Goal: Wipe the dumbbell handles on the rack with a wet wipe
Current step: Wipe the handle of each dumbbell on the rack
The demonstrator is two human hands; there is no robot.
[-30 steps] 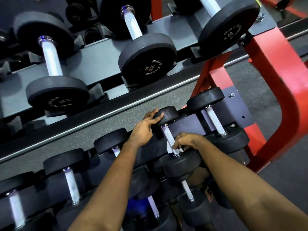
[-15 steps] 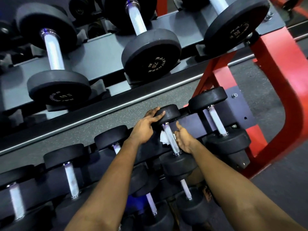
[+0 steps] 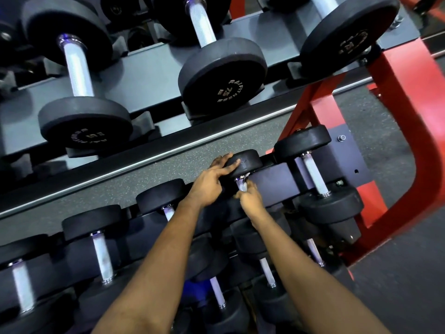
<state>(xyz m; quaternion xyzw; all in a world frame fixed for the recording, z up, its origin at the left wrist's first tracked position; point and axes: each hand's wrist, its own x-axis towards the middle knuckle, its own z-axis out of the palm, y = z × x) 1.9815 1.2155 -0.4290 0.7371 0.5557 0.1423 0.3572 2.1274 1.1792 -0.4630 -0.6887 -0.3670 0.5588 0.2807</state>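
Right-hand grip (image 3: 250, 201) is clamped round the white wet wipe (image 3: 242, 188) on the chrome dumbbell handle (image 3: 238, 180), at its far end, on the dark metal rack tier (image 3: 277, 179). Handle axis runs far to near; the stroke should travel nearward. Left-hand grip (image 3: 212, 179), fingers straight, rests on the black rubber far head (image 3: 245, 162)

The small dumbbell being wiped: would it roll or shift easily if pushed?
Probably apt to roll: the small dumbbell has round heads, and the left hand rests on the far one. Likely heavy for its size, with thick heads. The wet wipe in the right hand may leave it slippery to grip.
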